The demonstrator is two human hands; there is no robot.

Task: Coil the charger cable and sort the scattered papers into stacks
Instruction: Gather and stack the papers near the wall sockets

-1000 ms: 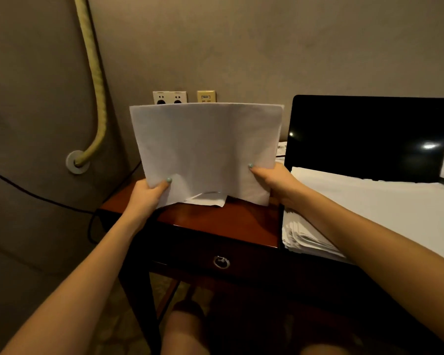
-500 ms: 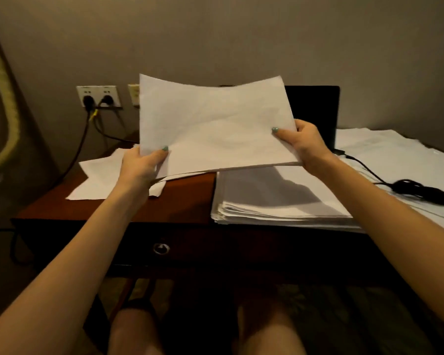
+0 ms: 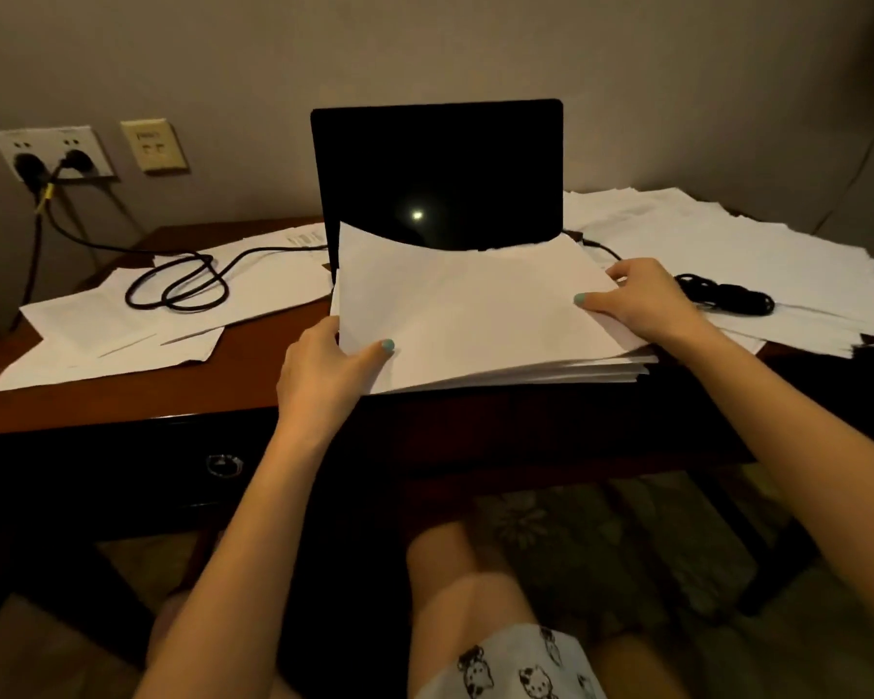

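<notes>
A sheaf of white sheets point(image 3: 470, 305) lies on top of a thick paper stack point(image 3: 551, 368) in front of the laptop. My left hand point(image 3: 324, 365) pinches the sheaf's near left corner, thumb on top. My right hand point(image 3: 642, 295) grips its right edge, thumb on top. Loose papers point(image 3: 102, 335) lie scattered on the desk's left side, with a black cable point(image 3: 182, 285) looping over them from the wall sockets. Another spread of papers point(image 3: 758, 259) covers the right side, and a bundled black charger cable point(image 3: 727, 297) lies on it.
An open black laptop point(image 3: 437, 169) stands behind the stack, its screen dark. Wall sockets point(image 3: 54, 153) with plugs sit at the back left. The wooden desk point(image 3: 137, 401) has a drawer with a ring pull point(image 3: 224, 465). My knees are under the desk.
Both hands carried the sheaf from the desk's left end to the right and lowered it onto the thick stack. My view swung right, bringing the laptop to the centre.
</notes>
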